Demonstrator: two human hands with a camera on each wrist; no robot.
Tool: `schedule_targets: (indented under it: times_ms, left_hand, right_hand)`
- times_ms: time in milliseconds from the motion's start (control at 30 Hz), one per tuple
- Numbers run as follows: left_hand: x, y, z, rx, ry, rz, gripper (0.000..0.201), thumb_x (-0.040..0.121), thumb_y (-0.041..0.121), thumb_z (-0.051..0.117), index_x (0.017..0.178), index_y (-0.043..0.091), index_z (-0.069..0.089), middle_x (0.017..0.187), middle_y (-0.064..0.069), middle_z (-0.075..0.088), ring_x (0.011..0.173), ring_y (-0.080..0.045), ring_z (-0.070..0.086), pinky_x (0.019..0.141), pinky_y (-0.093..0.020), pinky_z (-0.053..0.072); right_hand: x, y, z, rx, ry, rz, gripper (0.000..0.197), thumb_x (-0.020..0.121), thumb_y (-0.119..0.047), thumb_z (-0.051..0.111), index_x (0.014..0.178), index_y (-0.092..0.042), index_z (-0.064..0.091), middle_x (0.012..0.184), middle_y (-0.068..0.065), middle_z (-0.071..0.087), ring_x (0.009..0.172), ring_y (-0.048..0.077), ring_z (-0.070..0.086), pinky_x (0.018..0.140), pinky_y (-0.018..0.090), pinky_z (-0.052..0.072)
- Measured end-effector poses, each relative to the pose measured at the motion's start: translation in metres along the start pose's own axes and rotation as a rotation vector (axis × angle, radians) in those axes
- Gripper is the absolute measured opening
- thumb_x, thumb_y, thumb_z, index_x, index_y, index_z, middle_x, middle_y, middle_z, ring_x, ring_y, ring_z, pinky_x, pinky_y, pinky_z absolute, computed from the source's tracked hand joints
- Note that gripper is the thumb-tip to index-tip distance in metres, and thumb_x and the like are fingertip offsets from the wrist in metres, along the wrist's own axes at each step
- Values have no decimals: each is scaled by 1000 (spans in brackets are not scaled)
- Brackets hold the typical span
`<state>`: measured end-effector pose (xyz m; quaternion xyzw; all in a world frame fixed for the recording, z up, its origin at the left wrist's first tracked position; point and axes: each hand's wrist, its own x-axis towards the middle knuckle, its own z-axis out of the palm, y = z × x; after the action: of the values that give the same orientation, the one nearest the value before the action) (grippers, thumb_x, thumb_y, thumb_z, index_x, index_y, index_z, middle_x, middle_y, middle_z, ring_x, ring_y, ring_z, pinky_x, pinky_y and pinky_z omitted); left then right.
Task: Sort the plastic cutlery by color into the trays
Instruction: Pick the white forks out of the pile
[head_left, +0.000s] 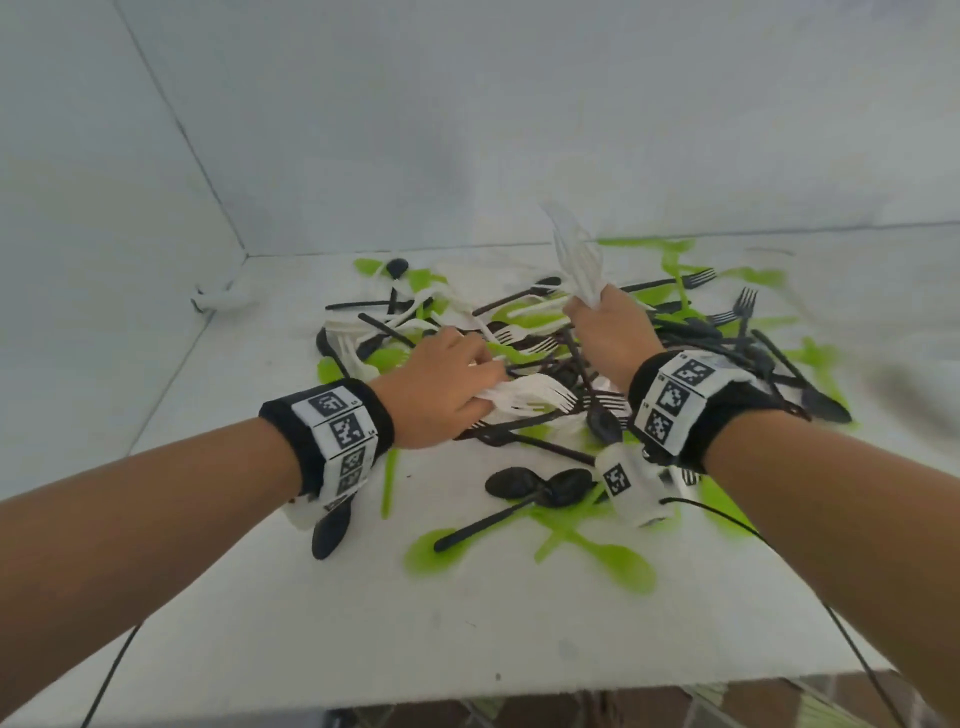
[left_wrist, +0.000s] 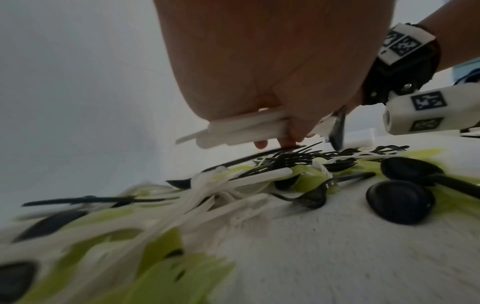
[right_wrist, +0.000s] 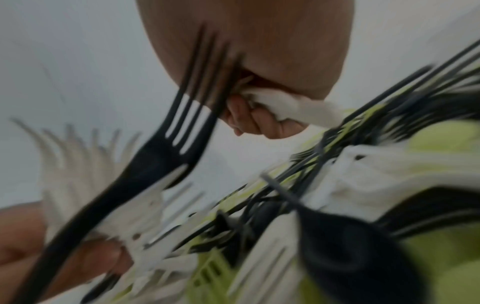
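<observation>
A mixed pile of cutlery (head_left: 587, 364) in white, black and green covers the white table (head_left: 363, 613). My left hand (head_left: 441, 387) is low over the pile and grips a bundle of white forks (head_left: 530, 392), tines pointing right; their handles (left_wrist: 239, 128) stick out of the fist in the left wrist view. My right hand (head_left: 608, 325) is raised above the pile and holds a bunch of white cutlery (head_left: 576, 254) pointing up; its handles (right_wrist: 298, 109) show in the right wrist view. A black fork (right_wrist: 166, 148) crosses in front of that hand. No tray is in view.
Walls close the table at the left and back. A small white object (head_left: 218, 299) lies in the back left corner. Black spoons (head_left: 540, 483) and green pieces (head_left: 608, 556) lie near my wrists. Cables (head_left: 852, 644) run over the front edge.
</observation>
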<state>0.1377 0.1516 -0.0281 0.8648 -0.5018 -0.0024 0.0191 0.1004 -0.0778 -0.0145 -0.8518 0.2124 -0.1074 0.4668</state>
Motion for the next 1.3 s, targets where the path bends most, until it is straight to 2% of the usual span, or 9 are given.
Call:
schedule_targets:
  times_ms: [133, 267, 367, 533, 667, 800, 900, 1067, 1300]
  left_hand:
    - [20, 7, -5, -22, 6, 86, 11, 103, 30, 41, 108, 23, 47, 97, 1, 55, 86, -18, 45, 83, -43, 44]
    - [30, 17, -13, -225, -14, -17, 14, 105, 24, 41, 116, 16, 44, 84, -4, 58, 70, -24, 57, 69, -46, 50]
    - [38, 21, -15, -323, 4, -171, 14, 103, 27, 44, 104, 14, 45, 72, -9, 57, 63, -27, 54, 62, -42, 44]
    - [50, 22, -11, -388, 27, -341, 23, 102, 34, 49, 93, 13, 43, 86, -8, 61, 78, -28, 56, 69, -39, 45]
    - [56, 27, -11, -478, 77, -411, 29, 103, 33, 49, 96, 5, 50, 88, -17, 62, 82, -35, 60, 78, -44, 48]
    - [65, 47, -11, -510, 73, -375, 27, 104, 30, 49, 86, 11, 46, 79, -8, 55, 70, -23, 51, 62, -33, 38]
    - [75, 60, -10, -531, 96, -366, 27, 104, 32, 48, 88, 10, 48, 76, -4, 55, 67, -21, 51, 58, -33, 36]
    - [97, 77, -11, -584, 163, -370, 28, 102, 40, 48, 110, 16, 60, 98, -3, 67, 89, -23, 63, 82, -40, 51]
    - [116, 116, -1, -325, 28, 67, 11, 99, 25, 57, 99, 14, 58, 105, -1, 57, 84, -25, 57, 74, -41, 49]
  right_hand:
    - [-1, 33, -38, -189, 35, -1, 16, 101, -22, 49, 93, -10, 58, 82, 4, 57, 77, 23, 53, 64, 31, 37]
    - [-8, 54, -59, -466, -76, 8, 27, 98, -29, 55, 73, -19, 51, 72, 2, 56, 70, 24, 55, 54, 29, 33]
    - [-9, 63, -60, -662, -180, 27, 39, 91, -49, 62, 80, -11, 62, 78, 6, 64, 70, 23, 59, 56, 31, 39]
    - [-11, 69, -67, -781, -275, 54, 49, 77, -63, 73, 89, -17, 60, 86, 2, 63, 82, 23, 62, 71, 35, 51]
    - [-9, 70, -73, -713, -324, 54, 27, 83, -40, 74, 85, -14, 66, 84, 4, 68, 77, 22, 65, 68, 33, 52]
    - [-7, 64, -80, -543, -240, 30, 22, 87, -26, 64, 73, -11, 59, 70, 5, 61, 67, 26, 60, 56, 29, 43]
    - [-5, 61, -88, -407, -138, 44, 18, 93, -25, 56, 86, -9, 59, 74, 2, 66, 69, 22, 61, 54, 28, 39]
    - [-2, 70, -101, -160, 133, 55, 22, 91, -33, 64, 96, -12, 60, 79, -1, 63, 76, 22, 61, 69, 33, 44]
    - [-11, 104, -130, -16, 201, 177, 34, 95, -29, 65, 123, -13, 53, 98, 2, 69, 84, 25, 67, 81, 44, 57]
